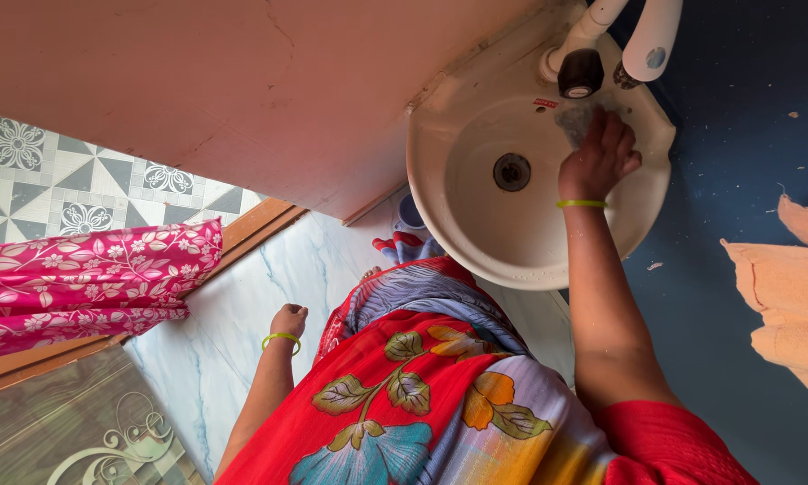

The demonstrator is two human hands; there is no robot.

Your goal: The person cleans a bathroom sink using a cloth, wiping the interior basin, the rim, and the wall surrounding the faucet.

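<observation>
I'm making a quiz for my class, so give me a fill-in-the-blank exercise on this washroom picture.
1. The right hand presses a grey cloth against the white ____.
2. The left hand hangs at the side, holding ____.
3. Each wrist wears a ____ bangle.
4. The drain lies to the ____ of the right hand in the picture.

Missing words: sink; nothing; green; left

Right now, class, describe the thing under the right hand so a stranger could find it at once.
Find the white wall basin. Near its taps, the right hand presses a grey scrubbing cloth against the rim. It is the only soft grey thing on the white basin.
</observation>
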